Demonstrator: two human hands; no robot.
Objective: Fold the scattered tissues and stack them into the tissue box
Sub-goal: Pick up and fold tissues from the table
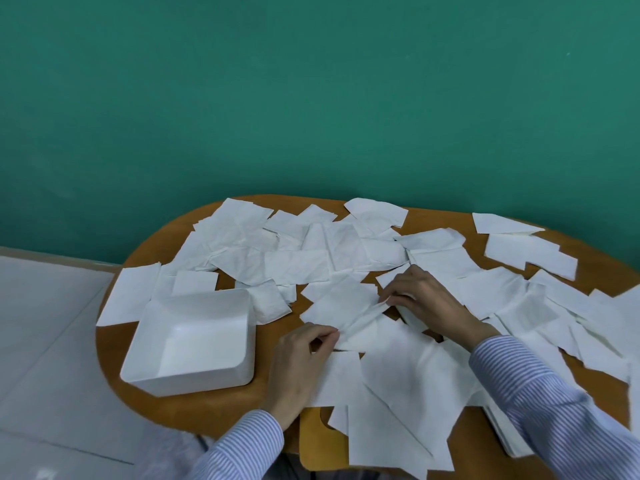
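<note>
- Your two striped sleeves (540, 389) come in from 6 o'clock, over loose white tissues that overhang the near edge of the wooden tabletop (221, 407).
- Your left hand (301, 362) pinches the near corner of one tissue (343, 303) between thumb and curled fingers.
- Your right hand (426, 303), at 1 o'clock from the left, pinches that tissue's opposite corner, so a raised crease runs between your hands.
- The white tissue box (194, 341), open-topped with nothing visible inside, sits at 9 o'clock from your left hand, near the tabletop's left edge.
- Scattered tissues (311, 244) overlap across the tabletop from 10 to 3 o'clock, some slipping under the box's far side.
- A green wall (311, 98) fills the view at 12 o'clock; pale floor (52, 323) lies at 9 o'clock.
</note>
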